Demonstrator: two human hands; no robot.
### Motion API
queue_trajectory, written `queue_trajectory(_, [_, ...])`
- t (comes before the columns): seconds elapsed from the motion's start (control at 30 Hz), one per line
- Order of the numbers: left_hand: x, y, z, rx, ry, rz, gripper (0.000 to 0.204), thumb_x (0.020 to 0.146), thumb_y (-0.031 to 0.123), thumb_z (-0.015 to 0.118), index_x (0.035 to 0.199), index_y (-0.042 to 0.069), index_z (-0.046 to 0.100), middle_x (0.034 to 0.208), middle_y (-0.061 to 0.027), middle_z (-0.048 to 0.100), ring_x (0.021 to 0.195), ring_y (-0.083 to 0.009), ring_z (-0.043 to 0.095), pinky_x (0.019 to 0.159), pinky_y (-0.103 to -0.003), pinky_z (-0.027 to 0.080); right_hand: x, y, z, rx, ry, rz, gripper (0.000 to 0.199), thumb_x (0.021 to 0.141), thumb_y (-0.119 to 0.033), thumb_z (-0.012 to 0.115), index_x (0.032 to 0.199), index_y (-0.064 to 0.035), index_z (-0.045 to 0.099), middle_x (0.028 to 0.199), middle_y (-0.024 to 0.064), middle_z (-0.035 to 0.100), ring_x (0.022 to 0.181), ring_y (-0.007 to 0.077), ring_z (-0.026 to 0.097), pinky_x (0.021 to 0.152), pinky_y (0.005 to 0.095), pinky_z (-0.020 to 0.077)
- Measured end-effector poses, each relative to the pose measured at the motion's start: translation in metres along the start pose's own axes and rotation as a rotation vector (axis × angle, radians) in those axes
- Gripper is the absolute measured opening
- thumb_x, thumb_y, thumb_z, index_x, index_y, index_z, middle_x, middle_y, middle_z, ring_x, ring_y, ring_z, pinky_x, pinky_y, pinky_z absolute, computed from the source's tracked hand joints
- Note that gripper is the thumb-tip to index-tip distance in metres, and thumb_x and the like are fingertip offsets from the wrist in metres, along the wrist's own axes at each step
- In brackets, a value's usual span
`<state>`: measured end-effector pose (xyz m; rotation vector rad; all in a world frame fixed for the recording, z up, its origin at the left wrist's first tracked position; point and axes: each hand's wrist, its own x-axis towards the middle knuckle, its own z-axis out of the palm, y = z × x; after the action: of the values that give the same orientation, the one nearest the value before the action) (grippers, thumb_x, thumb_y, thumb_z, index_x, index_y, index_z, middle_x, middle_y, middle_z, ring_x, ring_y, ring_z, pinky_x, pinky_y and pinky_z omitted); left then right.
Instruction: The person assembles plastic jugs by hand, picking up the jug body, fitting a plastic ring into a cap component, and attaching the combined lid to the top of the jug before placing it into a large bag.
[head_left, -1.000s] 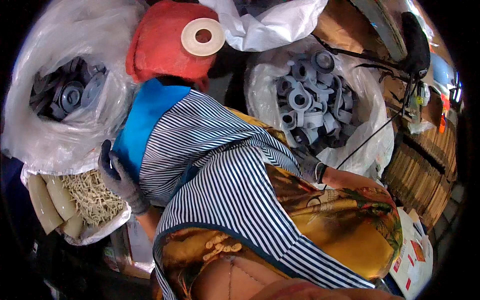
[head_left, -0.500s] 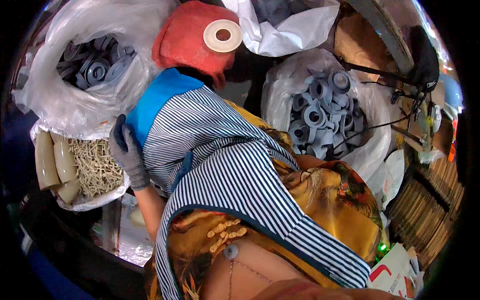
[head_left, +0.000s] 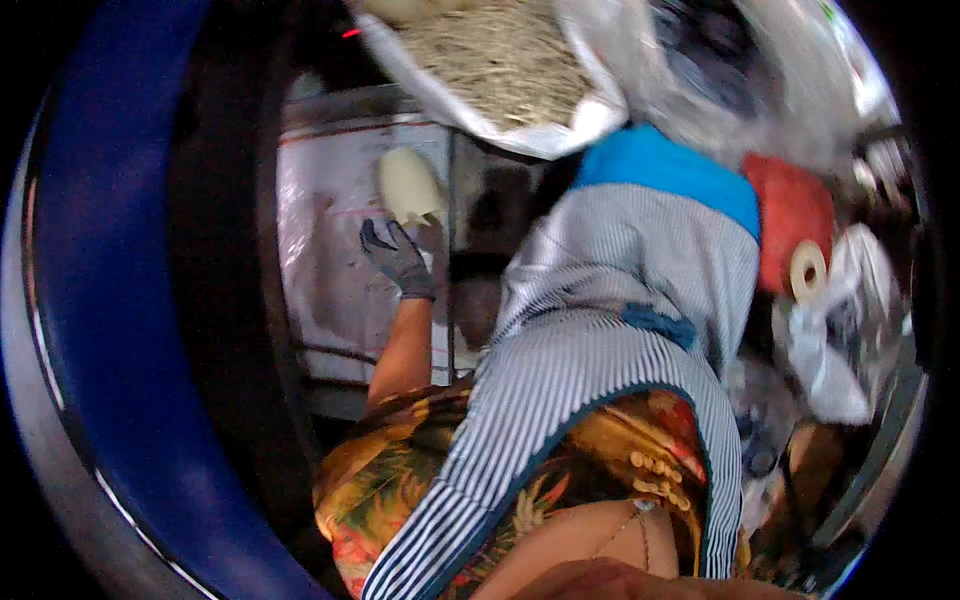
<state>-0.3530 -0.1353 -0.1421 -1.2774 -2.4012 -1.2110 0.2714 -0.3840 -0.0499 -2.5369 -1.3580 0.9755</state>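
Note:
My left hand (head_left: 398, 264), in a grey glove with dark fingertips, is stretched out at the left over a pale, plastic-covered surface (head_left: 320, 230). Its fingers are apart and nothing shows in them. Just beyond the fingertips lies a cream, rounded oblong piece (head_left: 408, 185) with a jagged near end; a narrow gap seems to part it from the hand, though the picture is blurred. My right hand is out of sight.
A white sack (head_left: 590, 132) of small beige strips (head_left: 500, 65) stands at the far side. Beside it is a clear bag (head_left: 800, 70) of dark grey parts. A red cloth-covered thing (head_left: 785, 215) with a cream ring (head_left: 808, 270) sits at the right. A blue surface (head_left: 120, 250) borders the left.
The view has swung left, so the sacks now appear further to the right. My left hand has gone from beside the strip-filled sack to near the cream piece.

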Motion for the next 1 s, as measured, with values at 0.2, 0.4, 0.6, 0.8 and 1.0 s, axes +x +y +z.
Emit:
queue_trajectory(0.2, [-0.007,-0.064,0.028,-0.115,-0.069,-0.534,0.054,0.092,0.029,0.062,0.130,-0.007,0.048,0.127,-0.0253,0.053,0.117,-0.0396,0.050,0.099,-0.047,0.041,0.028,-0.014,-0.068,-0.123,0.037,-0.031,0.065,0.079,-0.039,0.072,0.130,-0.0047,0.050,0.120,0.0220,0.062,0.109,0.0348,0.060,0.091,0.0401,0.0482])
queue_trajectory(0.4, [0.034,-0.077,0.079,-0.123,-0.234,-0.484,0.050,0.096,0.029,0.055,0.131,-0.005,0.049,0.124,-0.0234,0.057,0.111,-0.0360,0.055,0.094,-0.043,0.045,0.058,-0.051,-0.119,-0.183,0.115,-0.119,0.065,0.078,-0.039,0.073,0.128,-0.0028,0.051,0.119,0.0223,0.063,0.108,0.0350,0.060,0.090,0.0402,0.0484])
queue_trajectory(0.6, [0.042,-0.015,0.028,-0.222,-0.064,-0.314,0.046,0.100,0.029,0.048,0.132,-0.004,0.050,0.121,-0.0215,0.060,0.104,-0.0323,0.060,0.090,-0.039,0.048,0.107,-0.083,-0.161,0.038,0.569,-0.226,0.068,0.081,-0.041,0.072,0.134,-0.0067,0.047,0.114,0.0230,0.065,0.104,0.0424,0.062,0.084,0.0472,0.0487])
queue_trajectory(0.8, [0.049,0.096,-0.041,-0.242,-0.019,0.364,0.040,0.101,0.021,0.043,0.132,-0.003,0.052,0.123,-0.0200,0.061,0.105,-0.0301,0.061,0.091,-0.036,0.048,0.241,-0.067,-0.148,-0.225,0.349,0.048,0.078,0.080,-0.049,0.069,0.136,-0.0002,0.044,0.121,0.0269,0.060,0.111,0.0430,0.058,0.094,0.0471,0.0458])
queue_trajectory(1.0, [-0.006,0.249,-0.040,-0.635,-0.673,0.248,0.044,0.092,0.024,0.057,0.130,0.002,0.054,0.126,-0.0154,0.061,0.115,-0.0272,0.058,0.099,-0.039,0.045,0.172,-0.176,-0.151,0.006,0.614,-0.747,0.098,0.070,-0.039,0.082,0.144,0.0019,0.033,0.139,0.0225,0.048,0.127,0.0381,0.047,0.106,0.0467,0.0367])
